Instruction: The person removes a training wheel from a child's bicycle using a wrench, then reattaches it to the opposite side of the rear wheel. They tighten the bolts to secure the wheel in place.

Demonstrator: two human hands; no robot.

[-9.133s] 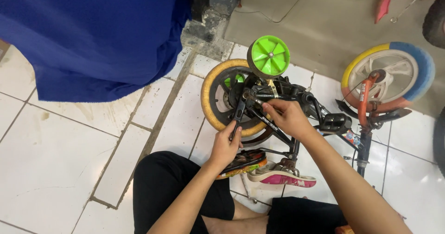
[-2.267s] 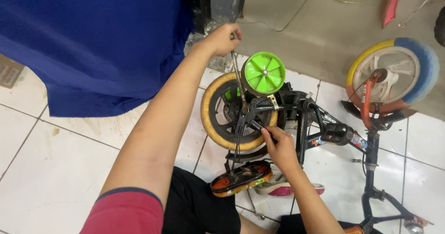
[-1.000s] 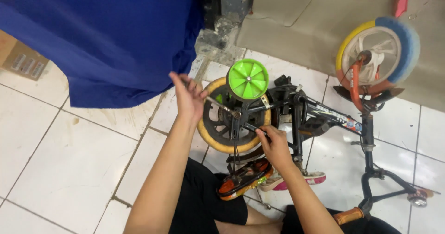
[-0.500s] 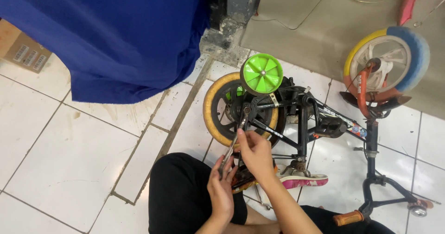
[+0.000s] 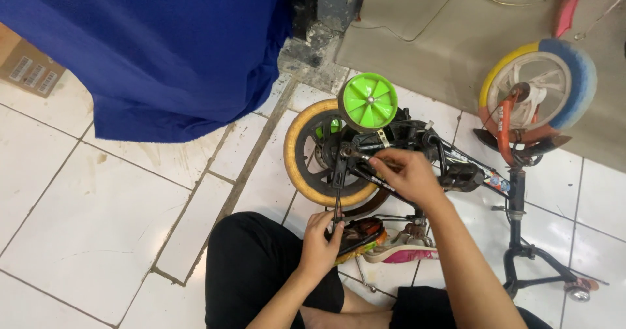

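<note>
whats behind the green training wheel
Behind the green training wheel sits the yellow-tyred rear wheel and black frame. The hub and axle area is mostly covered by it and the right hand.

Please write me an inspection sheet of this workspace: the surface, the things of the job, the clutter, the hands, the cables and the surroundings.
Surface: white floor tiles, stained, dark grout lines.
Job's things: small children's bicycle lying upside down; yellow-tyred rear wheel; green training wheel beside it; thin tool at the axle.
Clutter: cardboard box at the left edge.
Hands: left hand grips the tool; right hand is at the rear axle.
Cables: thin wire on the grey mat.
Surroundings: blue cloth, grey mat, front wheel.
</note>
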